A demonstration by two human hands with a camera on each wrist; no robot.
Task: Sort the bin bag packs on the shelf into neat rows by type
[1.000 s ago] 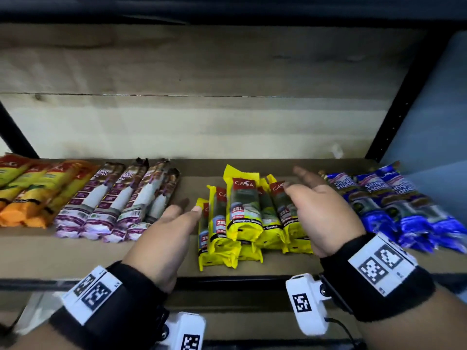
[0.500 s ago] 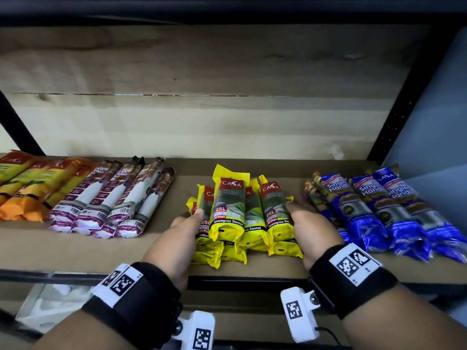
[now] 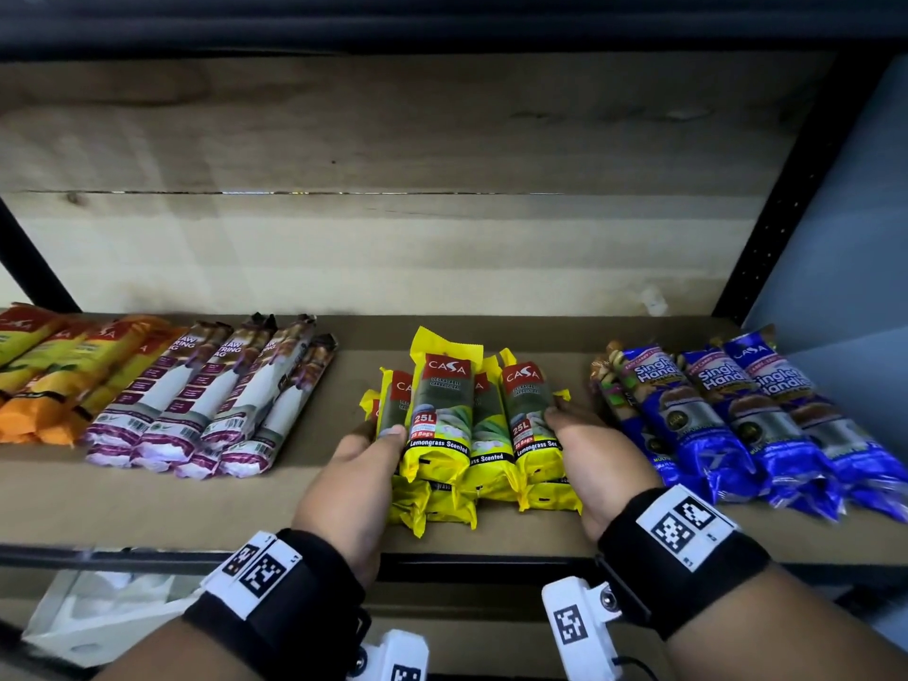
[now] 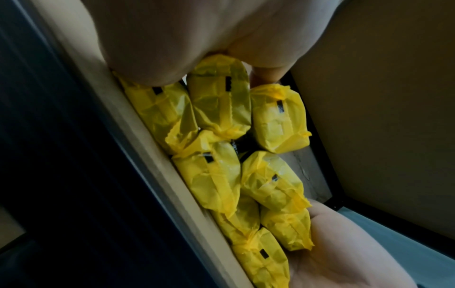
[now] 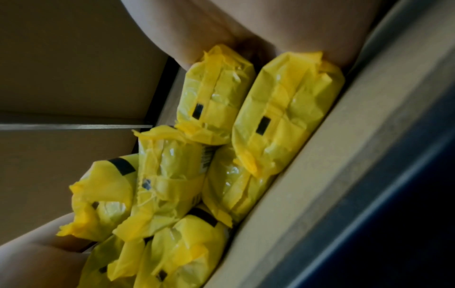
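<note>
Several yellow Casa bin bag packs [image 3: 444, 415] lie stacked in two layers at the middle of the wooden shelf [image 3: 147, 503]. My left hand [image 3: 354, 474] holds the stack's left side, thumb over a top pack. On the opposite side my right hand [image 3: 589, 459] clasps it, thumb on the rightmost pack. The left wrist view shows the packs' yellow ends [image 4: 221, 175] under my left palm [image 4: 197, 29], with the right hand [image 4: 344, 253] beyond. In the right wrist view the pack ends [image 5: 283, 120] sit below my right palm [image 5: 270, 23]. The fingers are mostly hidden.
Orange and yellow packs [image 3: 64, 371] lie at the far left, with purple-and-white drawstring packs [image 3: 211, 410] next to them. Blue packs [image 3: 751, 415] lie close to my right hand. A black upright [image 3: 781, 189] bounds the shelf on the right. A black rail [image 3: 98, 557] runs along the front edge.
Both hands have closed in from open and apart onto the sides of the yellow stack. The packs now sit tighter together.
</note>
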